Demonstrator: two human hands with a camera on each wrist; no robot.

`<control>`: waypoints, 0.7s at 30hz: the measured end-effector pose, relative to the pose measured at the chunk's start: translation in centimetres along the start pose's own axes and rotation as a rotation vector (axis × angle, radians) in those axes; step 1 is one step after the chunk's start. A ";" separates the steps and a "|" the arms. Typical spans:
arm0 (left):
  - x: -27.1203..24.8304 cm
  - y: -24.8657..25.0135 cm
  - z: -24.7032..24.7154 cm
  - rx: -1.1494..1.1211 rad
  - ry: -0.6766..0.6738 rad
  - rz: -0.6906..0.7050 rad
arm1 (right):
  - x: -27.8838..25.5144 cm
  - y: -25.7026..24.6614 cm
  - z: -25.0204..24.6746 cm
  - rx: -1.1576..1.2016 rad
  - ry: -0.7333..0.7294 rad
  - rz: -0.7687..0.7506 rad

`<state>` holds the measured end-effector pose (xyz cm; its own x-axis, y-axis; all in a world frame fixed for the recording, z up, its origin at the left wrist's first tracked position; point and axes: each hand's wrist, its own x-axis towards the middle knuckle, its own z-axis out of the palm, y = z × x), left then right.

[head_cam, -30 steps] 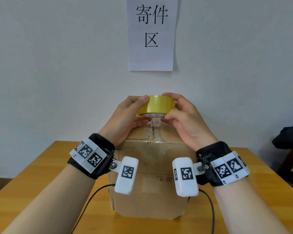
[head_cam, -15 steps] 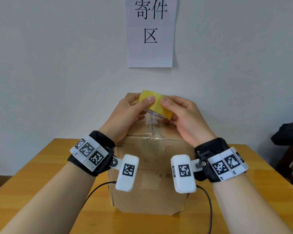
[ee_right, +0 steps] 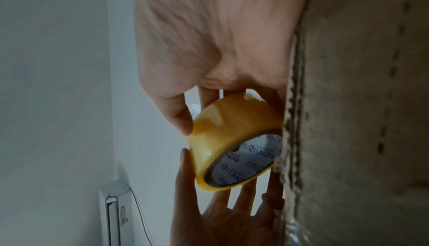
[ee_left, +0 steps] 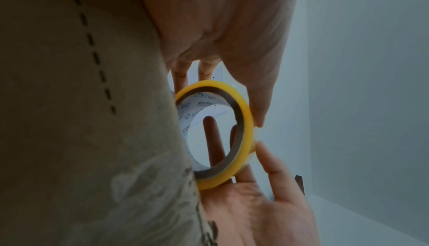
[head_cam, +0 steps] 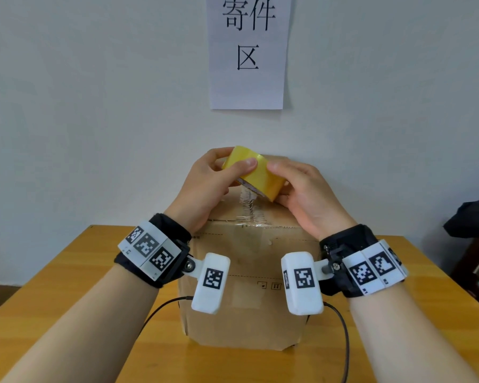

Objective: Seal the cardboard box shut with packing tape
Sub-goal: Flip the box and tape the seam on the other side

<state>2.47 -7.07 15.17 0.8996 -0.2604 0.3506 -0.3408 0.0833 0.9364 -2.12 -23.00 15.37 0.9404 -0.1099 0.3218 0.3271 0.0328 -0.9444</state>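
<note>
A brown cardboard box [head_cam: 246, 286] stands on the wooden table, its top flaps down, with old wrinkled tape along the top seam. A yellow roll of packing tape [head_cam: 256, 174] is held tilted just above the box's far top. My left hand [head_cam: 213, 181] grips the roll from the left, thumb on its outer face. My right hand [head_cam: 293, 186] grips it from the right, thumb on top. The left wrist view looks through the roll [ee_left: 218, 134] beside the box wall [ee_left: 81, 121]. The right wrist view shows the roll [ee_right: 234, 140] against the box edge [ee_right: 348, 121].
The wooden table [head_cam: 53, 313] runs left and right of the box, its back edge against a white wall. A paper sign [head_cam: 248, 51] hangs on the wall above. Dark items [head_cam: 476, 217] sit at the far right. Cables [head_cam: 343, 341] trail from the wrist cameras across the table.
The roll has been tipped from lying flat to a tilt, its far edge raised, and both hands have shifted their grip round it. The box has stayed in place.
</note>
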 end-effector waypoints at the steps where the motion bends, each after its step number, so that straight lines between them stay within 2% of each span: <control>1: 0.0 0.0 0.0 -0.007 0.011 -0.004 | 0.0 -0.1 0.0 -0.002 0.006 0.009; 7: 0.1 0.0 0.0 -0.052 0.051 0.015 | -0.2 -0.4 0.2 -0.008 0.012 0.045; 15: 0.3 -0.3 0.0 0.010 0.046 0.056 | 0.1 -0.2 0.3 0.000 0.033 0.025; 21: 0.0 -0.4 0.1 0.067 0.076 0.122 | 0.1 -0.3 0.3 -0.032 -0.007 -0.007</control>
<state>2.58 -7.26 14.85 0.8678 -0.1784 0.4638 -0.4637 0.0449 0.8849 -2.13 -22.71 15.69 0.9388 -0.1032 0.3288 0.3306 0.0005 -0.9438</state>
